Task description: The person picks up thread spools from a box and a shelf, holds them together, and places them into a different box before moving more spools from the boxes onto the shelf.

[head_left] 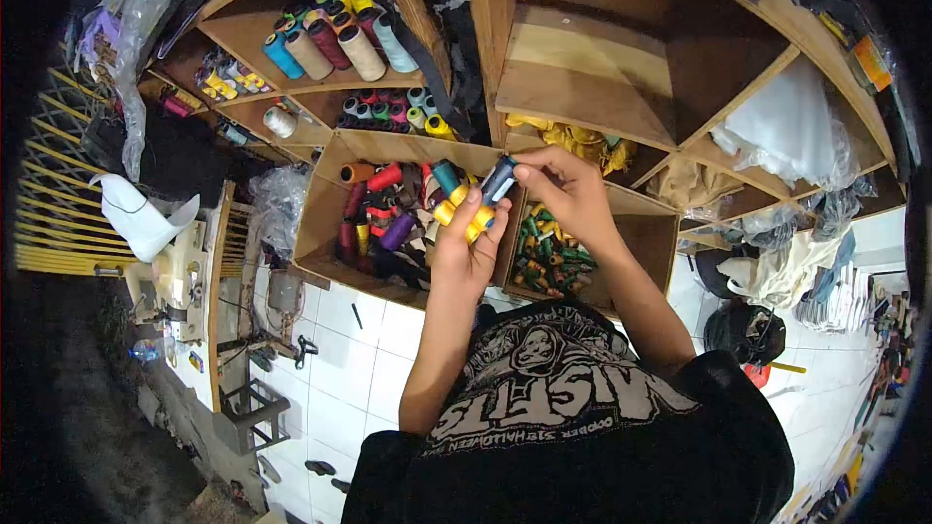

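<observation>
While both arms are reaching out over the mixed-spool box (318,218), the left grip (464,250) is curling round yellow spools (480,221), thumb and fingers closed on them. The right grip (563,189) is pinching one end of a dark blue spool (500,178) between thumb and fingers, just beside the yellow ones, above the box's right side. Teal spool (446,177) is showing close by; cannot tell if held or lying in the box. Red, maroon and purple spools are filling the box, jumbled with dark material. Right of the box, a second box (641,252) is holding small green spools (544,262). Beyond the box, wooden shelving (490,29) is rising, cone spools (328,44) sitting on it. Left of the box, clear plastic (280,209) is bunching; farther left, a worktop (216,301) is carrying a pale machine (180,277), white cloth (146,218) lying over it. White tiled floor (340,349) is showing on the box's near side.
</observation>
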`<state>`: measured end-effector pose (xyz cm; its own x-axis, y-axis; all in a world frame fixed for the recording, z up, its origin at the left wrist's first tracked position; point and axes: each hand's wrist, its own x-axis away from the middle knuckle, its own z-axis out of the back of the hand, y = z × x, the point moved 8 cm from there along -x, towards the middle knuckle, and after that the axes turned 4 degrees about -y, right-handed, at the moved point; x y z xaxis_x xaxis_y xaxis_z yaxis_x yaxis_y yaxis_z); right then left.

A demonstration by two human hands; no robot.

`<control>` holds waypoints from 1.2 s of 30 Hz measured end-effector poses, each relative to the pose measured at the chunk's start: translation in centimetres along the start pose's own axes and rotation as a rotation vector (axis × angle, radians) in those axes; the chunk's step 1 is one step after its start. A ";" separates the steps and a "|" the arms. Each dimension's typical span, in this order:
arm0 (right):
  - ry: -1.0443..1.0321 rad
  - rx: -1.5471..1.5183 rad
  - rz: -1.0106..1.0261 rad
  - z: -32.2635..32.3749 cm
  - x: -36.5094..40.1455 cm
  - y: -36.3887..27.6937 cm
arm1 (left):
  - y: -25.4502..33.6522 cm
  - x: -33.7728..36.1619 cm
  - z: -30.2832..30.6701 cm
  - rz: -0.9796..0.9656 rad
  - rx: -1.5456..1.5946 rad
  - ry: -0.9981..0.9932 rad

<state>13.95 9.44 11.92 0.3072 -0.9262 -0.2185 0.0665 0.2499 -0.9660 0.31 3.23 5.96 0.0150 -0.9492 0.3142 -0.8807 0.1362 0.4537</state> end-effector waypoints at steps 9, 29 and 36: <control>-0.149 -0.081 -0.019 -1.9 -0.3 -0.6 | 0.7 0.5 0.1 -0.085 -0.080 0.011; -0.012 -0.020 -0.008 -1.6 0.1 0.4 | 1.2 1.0 -0.4 -0.159 -0.190 -0.023; -0.099 -0.263 -0.081 -2.2 0.2 -0.1 | 1.2 1.1 0.1 -0.149 -0.057 0.039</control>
<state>11.95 8.64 11.69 0.4031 -0.9049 -0.1369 -0.1498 0.0823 -0.9853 -0.75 2.30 6.75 0.1629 -0.9485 0.2716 -0.8393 0.0115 0.5436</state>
